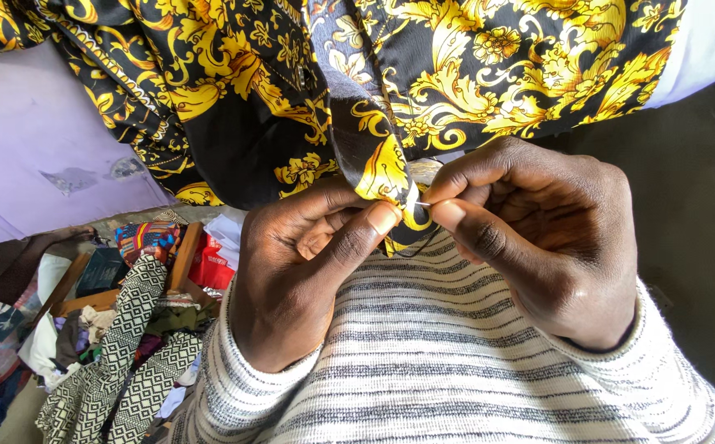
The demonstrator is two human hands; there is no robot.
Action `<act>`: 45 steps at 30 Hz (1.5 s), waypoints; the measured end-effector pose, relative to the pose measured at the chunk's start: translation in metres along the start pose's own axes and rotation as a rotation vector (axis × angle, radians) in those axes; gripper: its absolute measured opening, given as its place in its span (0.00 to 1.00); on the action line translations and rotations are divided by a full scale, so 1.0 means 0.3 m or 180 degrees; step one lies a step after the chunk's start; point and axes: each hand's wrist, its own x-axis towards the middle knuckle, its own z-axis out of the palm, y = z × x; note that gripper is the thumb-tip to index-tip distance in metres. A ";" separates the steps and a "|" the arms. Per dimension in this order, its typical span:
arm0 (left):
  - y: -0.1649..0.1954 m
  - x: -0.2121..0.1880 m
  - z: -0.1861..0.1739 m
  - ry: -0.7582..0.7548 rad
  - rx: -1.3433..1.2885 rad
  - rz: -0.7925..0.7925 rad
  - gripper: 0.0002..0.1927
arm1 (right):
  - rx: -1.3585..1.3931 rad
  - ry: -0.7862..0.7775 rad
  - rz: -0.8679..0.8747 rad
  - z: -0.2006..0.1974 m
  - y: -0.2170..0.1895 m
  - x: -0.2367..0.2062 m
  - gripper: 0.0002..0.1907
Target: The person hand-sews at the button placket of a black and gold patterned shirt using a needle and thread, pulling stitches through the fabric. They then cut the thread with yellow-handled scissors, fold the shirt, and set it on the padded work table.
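A black garment with a gold baroque print (423, 74) hangs across the top of the view. A narrow strip of it drops down between my hands. My left hand (300, 271) pinches the end of that strip between thumb and forefinger. My right hand (538, 230) pinches a thin silver needle (421, 204) at the strip's tip, fingertip to fingertip with the left. A dark thread (411, 251) loops just below the needle. Both wrists wear grey-and-white striped knit sleeves (456, 353).
A lilac wall (37, 140) fills the upper left. Below it lies a heap of patterned fabrics (127, 353), a wooden frame (180, 259), a red bag (209, 267) and white papers. A person's bare foot (37, 247) shows at far left. Dark surface at right.
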 end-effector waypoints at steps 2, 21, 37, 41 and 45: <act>0.002 0.000 -0.006 -0.0005 0.0071 -0.0028 0.17 | 0.0043 -0.0001 -0.0015 0.003 0.004 0.005 0.06; -0.003 0.014 -0.032 -0.0053 0.0124 0.0009 0.16 | 0.0604 -0.0043 -0.0037 0.022 0.037 0.035 0.04; -0.013 0.015 -0.037 0.0069 0.0159 0.0099 0.16 | 0.0251 -0.0014 -0.0103 0.019 0.012 0.025 0.06; -0.011 0.011 -0.041 0.0052 0.0057 0.0067 0.16 | 0.0329 -0.0041 -0.0010 0.022 0.014 0.028 0.06; -0.007 0.011 -0.044 0.0044 0.0087 0.0087 0.17 | 0.0195 0.0006 0.0106 0.020 0.003 0.032 0.06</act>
